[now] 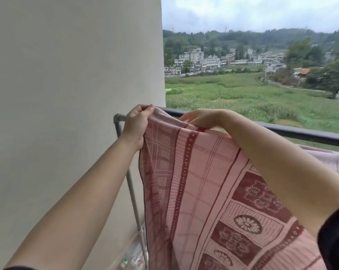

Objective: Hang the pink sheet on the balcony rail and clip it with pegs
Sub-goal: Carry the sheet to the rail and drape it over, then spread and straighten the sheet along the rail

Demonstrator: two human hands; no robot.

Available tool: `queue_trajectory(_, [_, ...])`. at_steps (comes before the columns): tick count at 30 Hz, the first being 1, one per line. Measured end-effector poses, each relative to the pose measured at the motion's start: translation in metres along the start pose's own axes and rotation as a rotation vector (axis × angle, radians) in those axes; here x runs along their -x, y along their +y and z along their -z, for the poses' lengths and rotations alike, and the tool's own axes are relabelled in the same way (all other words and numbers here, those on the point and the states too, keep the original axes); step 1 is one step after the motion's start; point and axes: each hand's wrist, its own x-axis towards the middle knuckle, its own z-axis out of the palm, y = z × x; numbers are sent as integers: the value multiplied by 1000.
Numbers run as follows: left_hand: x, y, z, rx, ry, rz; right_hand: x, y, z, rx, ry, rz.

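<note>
My left hand: thumb and fingers pinch the top corner of the one pink sheet.
My right hand: fingers curl over its top edge, just right.
Sheet: hangs near me, before the one balcony rail.

Dark balcony rail running from the pale wall off to the right, with a grey pipe frame just beside it on the near side, one leg going down to the floor. Pink sheet hanging in front of the rail, more pink cloth lying just under it at far right; not clear which bar carries it. On the floor by the leg, some blurred clear plastic bottles.
</note>
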Motion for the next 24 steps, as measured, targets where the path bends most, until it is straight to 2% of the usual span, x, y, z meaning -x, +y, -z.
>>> queue_trajectory(4, [-28, 5, 29, 2, 94, 13, -33, -10, 12, 259, 168, 35])
queue_trajectory(7, [-44, 4, 44, -12, 101, 26, -56, -15, 17, 353, 186, 60])
queue_trajectory(11, [-59, 9, 40, -12, 144, -29, -95, -31, 15, 252, 31, 175])
queue_trajectory(15, [-69, 17, 40, -25, 318, -84, -130, -44, 10, 172, -183, 220])
queue_trajectory(20, [-76, -8, 55, -268, 422, -97, -163, -42, 33, 311, -200, 226])
queue_trajectory(24, [-79, -53, 74, -540, 383, -7, -185, -28, 34, 583, -139, 238])
